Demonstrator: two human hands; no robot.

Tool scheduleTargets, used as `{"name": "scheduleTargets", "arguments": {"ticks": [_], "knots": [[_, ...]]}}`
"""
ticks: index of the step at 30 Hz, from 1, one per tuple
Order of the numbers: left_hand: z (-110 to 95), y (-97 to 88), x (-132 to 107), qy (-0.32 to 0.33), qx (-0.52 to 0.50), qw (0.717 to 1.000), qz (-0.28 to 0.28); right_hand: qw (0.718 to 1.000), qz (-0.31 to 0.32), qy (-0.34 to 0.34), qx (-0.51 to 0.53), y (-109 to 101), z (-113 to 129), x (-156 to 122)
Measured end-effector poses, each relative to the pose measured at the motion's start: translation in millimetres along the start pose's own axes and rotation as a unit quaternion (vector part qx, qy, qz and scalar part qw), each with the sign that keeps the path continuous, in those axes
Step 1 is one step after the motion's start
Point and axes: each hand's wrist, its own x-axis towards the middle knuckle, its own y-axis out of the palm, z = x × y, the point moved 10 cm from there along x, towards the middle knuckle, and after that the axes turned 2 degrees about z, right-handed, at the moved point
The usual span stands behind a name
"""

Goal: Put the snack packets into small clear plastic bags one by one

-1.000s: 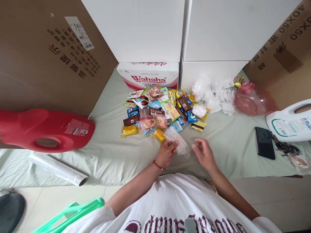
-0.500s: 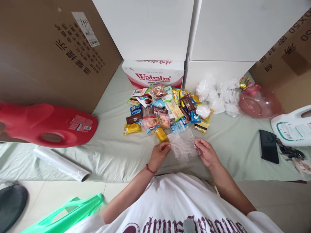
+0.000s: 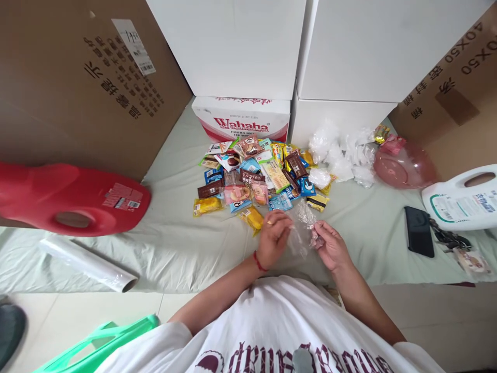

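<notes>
Delicately, the fingers (image 3: 325, 230) of our right hand (image 3: 333, 251) pinch closed on a crumpled piece of clear plastic (image 3: 301, 228), held just on our side of the snack pile (image 3: 274, 173). Our left hand (image 3: 272, 241) curls loosely near the plastic's other edge; we cannot tell whether it grips. Right of the pile, we see bunched clear wrapping (image 3: 341, 158) and, farther out, a pink bowl (image 3: 406, 168). Directly behind the pile stands a Wahaha box (image 3: 241, 123); well left of it lies a red jug (image 3: 124, 199).
</notes>
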Motion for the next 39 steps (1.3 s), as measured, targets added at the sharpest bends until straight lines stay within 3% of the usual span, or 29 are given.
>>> {"name": "scheduleTargets", "arguments": {"ticks": [2,4,8,10,12,15,18,21,23,25,27,29,31,33,34,37,38,39], "knots": [[23.6,-19.4,-3.5,-0.103,-0.075,0.990,-0.058,0.998,-0.047,-0.041,-0.030,-19.6,17.5,-1.3],[49.1,-33.3,-18.2,-0.205,-0.161,0.961,-0.096,0.993,-0.077,-0.063,-0.065,-38.9,31.6,-3.6],[81.9,-47.9,-55.5,-0.329,-0.242,0.902,-0.138,0.981,-0.065,-0.043,-0.177,-64.4,37.0,-4.5],[89.5,-47.9,-70.1,-0.366,-0.247,0.887,-0.138,0.955,-0.039,-0.036,-0.292,-69.2,37.0,-3.4],[90.9,-45.6,-78.3,-0.381,-0.246,0.882,-0.129,0.899,-0.061,-0.103,-0.421,-70.4,55.6,-5.5],[81.9,-44.6,-76.7,-0.358,-0.221,0.901,-0.105,0.810,-0.080,-0.263,-0.517,-41.8,94.0,-18.5],[65.2,-43.8,-62.1,-0.304,-0.186,0.932,-0.061,0.794,0.063,-0.309,-0.520,17.9,94.9,-21.3],[52.0,-39.8,-41.3,-0.259,-0.170,0.951,-0.017,0.782,0.213,-0.273,-0.518,70.8,72.3,-16.3],[45.0,-36.2,-24.5,-0.224,-0.155,0.962,0.015,0.784,0.264,-0.234,-0.511,87.9,56.0,-8.6],[42.2,-38.6,-10.7,-0.193,-0.134,0.972,0.017,0.815,0.262,-0.188,-0.482,87.7,45.5,2.5],[46.5,-51.5,-6.5,-0.190,-0.110,0.975,-0.035,0.865,0.215,-0.149,-0.428,74.5,42.1,12.7],[53.7,-69.4,-16.9,-0.217,-0.087,0.965,-0.116,0.910,0.150,-0.127,-0.365,57.0,42.4,16.6],[60.8,-74.3,-37.5,-0.273,-0.096,0.945,-0.151,0.938,0.090,-0.129,-0.310,43.0,43.5,12.6],[68.1,-51.0,-61.2,-0.370,-0.181,0.907,-0.089,0.941,0.041,-0.157,-0.297,36.8,44.6,2.0],[67.7,-30.8,-73.4,-0.420,-0.246,0.873,-0.035,0.931,0.026,-0.180,-0.316,38.7,44.9,-5.4],[47.0,23.2,-92.5,-0.493,-0.425,0.755,0.080,0.854,0.031,-0.278,-0.439,66.2,41.7,-33.9],[41.9,31.7,-89.5,-0.487,-0.458,0.739,0.084,0.820,0.050,-0.308,-0.481,79.5,37.2,-43.8],[40.4,35.4,-83.2,-0.471,-0.472,0.741,0.075,0.790,0.077,-0.330,-0.511,92.0,31.0,-52.7]]}}
